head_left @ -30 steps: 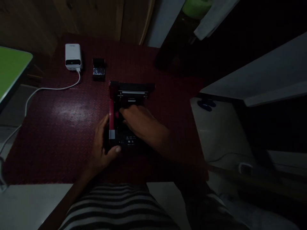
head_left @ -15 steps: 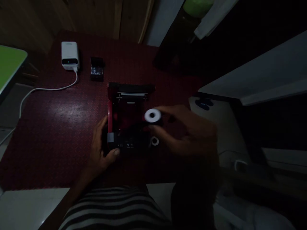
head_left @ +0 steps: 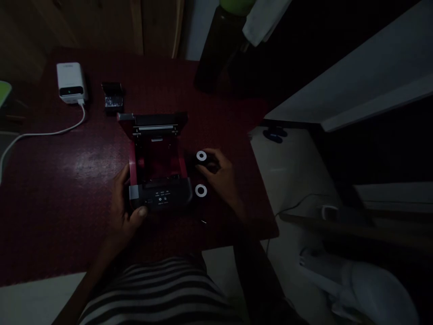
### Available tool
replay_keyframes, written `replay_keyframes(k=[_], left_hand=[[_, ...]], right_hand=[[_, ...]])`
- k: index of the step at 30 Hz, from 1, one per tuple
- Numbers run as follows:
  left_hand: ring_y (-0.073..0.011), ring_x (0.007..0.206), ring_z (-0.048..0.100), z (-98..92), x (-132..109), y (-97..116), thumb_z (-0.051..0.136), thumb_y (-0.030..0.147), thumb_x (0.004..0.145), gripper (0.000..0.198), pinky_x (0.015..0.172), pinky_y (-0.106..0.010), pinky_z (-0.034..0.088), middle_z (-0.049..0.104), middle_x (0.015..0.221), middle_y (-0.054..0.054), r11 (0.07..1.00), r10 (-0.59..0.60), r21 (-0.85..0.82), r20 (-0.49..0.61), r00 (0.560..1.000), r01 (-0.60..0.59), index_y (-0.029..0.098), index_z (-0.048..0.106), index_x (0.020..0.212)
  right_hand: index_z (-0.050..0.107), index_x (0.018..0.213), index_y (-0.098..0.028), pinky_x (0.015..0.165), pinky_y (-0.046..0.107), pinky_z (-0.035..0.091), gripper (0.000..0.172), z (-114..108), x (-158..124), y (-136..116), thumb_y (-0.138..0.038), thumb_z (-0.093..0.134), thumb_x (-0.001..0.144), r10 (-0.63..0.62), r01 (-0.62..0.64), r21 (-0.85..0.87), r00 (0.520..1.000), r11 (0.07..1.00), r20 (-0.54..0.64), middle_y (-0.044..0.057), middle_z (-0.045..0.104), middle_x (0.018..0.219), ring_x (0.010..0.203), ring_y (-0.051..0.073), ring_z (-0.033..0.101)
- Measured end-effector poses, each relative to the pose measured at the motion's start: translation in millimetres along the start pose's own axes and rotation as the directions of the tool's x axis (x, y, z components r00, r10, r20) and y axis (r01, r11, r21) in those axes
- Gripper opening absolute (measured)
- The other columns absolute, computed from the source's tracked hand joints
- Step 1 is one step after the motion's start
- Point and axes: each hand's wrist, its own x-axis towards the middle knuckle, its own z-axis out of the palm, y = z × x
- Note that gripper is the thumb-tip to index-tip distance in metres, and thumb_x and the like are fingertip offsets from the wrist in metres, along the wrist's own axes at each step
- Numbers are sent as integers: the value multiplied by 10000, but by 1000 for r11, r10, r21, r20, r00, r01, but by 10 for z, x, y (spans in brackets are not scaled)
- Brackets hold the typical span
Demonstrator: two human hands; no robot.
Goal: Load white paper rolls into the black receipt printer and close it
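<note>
A black-and-red label printer (head_left: 160, 198) stands on the dark red table with its lid (head_left: 155, 122) raised and its red inner bay exposed. My left hand (head_left: 123, 203) grips the printer's front left corner, thumb on the front panel and fingers along the side. Just right of the printer, my right hand (head_left: 219, 171) pinches a small dark roll with a white ring-shaped end (head_left: 201, 156) between thumb and fingers. Whether that roll touches the table, I cannot tell. Nearer to me, a second white ring-shaped piece (head_left: 200, 190) lies beside the printer's right corner.
A white power bank (head_left: 71, 83) with a plugged-in white cable (head_left: 50, 133) rests at the back left. A small black object with a shiny face (head_left: 113, 99) stands beside it. At the back is a dark bottle with a green cap (head_left: 237, 6). The table's right edge drops to tiled floor.
My right hand has carried the roll away from the printer's open bay to the table at its right. My left hand still grips the printer. The view has shifted.
</note>
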Motion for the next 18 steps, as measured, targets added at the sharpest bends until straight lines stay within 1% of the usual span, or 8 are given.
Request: replay_keyframes(k=[2, 4, 6, 8, 10, 12, 14, 18], left_hand=[[-439, 1652, 414, -6, 1, 10, 665, 709, 1026, 865, 1363, -645, 344, 435, 1780, -121, 1000, 1, 6, -3, 1000, -1, 344, 408, 1767], [-435, 1643, 420, -6, 5, 18, 665, 720, 1022, 855, 1362, -651, 344, 443, 1774, -103, 1000, -7, 10, 0, 1000, 7, 375, 413, 1762], [-432, 1637, 429, 0, 9, 24, 662, 730, 1020, 846, 1362, -653, 351, 448, 1775, -87, 1000, -19, 11, 5, 1000, 19, 403, 413, 1759], [-434, 1634, 439, 7, 13, 29, 666, 741, 1013, 845, 1359, -649, 363, 457, 1773, -84, 1000, -16, 12, -4, 1000, 16, 404, 428, 1750], [-434, 1636, 441, 12, 17, 36, 670, 751, 1004, 850, 1363, -638, 366, 467, 1765, -87, 1000, -17, 13, -18, 1000, 17, 392, 444, 1741], [-434, 1643, 430, 13, 21, 48, 662, 758, 1002, 865, 1371, -640, 356, 460, 1768, -92, 999, -26, 18, -18, 999, 27, 377, 437, 1745], [-438, 1647, 422, 11, 22, 64, 646, 763, 1010, 881, 1370, -655, 351, 451, 1775, -106, 999, -30, 25, -3, 1000, 30, 362, 412, 1759], [-435, 1657, 405, 9, 17, 73, 642, 733, 1036, 870, 1366, -658, 334, 450, 1770, -131, 999, 2, 32, 5, 1000, -2, 345, 391, 1773]], right_hand=[[736, 1297, -240, 911, 433, 660, 471, -144, -102, -26, -274, 804, 832, 23, -23, -7, 1000, 1000, -16, 112, 823, 1293, 1063, 256, 802], [767, 1252, -237, 880, 429, 665, 383, -308, -259, -55, -285, 798, 874, 56, -56, -35, 998, 998, -15, 109, 842, 1247, 973, 242, 809], [804, 1162, -235, 868, 417, 665, 257, -421, -438, -77, -288, 790, 911, 67, -64, -54, 996, 997, 58, 91, 863, 1165, 945, 238, 815], [823, 1156, -246, 911, 429, 668, 267, -423, -592, -82, -257, 800, 890, 31, -24, -47, 987, 999, 156, 81, 872, 1168, 1033, 256, 827], [825, 1187, -263, 990, 465, 661, 341, -327, -691, -72, -214, 792, 851, -19, 26, -35, 983, 999, 181, 76, 875, 1197, 1116, 273, 825], [822, 1160, -269, 1027, 485, 652, 321, -219, -734, -78, -197, 754, 854, -44, 50, -43, 988, 998, 147, 68, 880, 1167, 1111, 274, 824], [811, 1135, -265, 987, 463, 662, 275, -196, -735, -150, -204, 735, 879, -39, 45, -50, 991, 998, 126, 61, 883, 1120, 1068, 269, 829], [770, 1236, -280, 949, 414, 663, 322, -438, -599, -570, -204, 741, 924, -98, 123, -128, 978, 984, 186, 40, 872, 1185, 1070, 256, 836]])
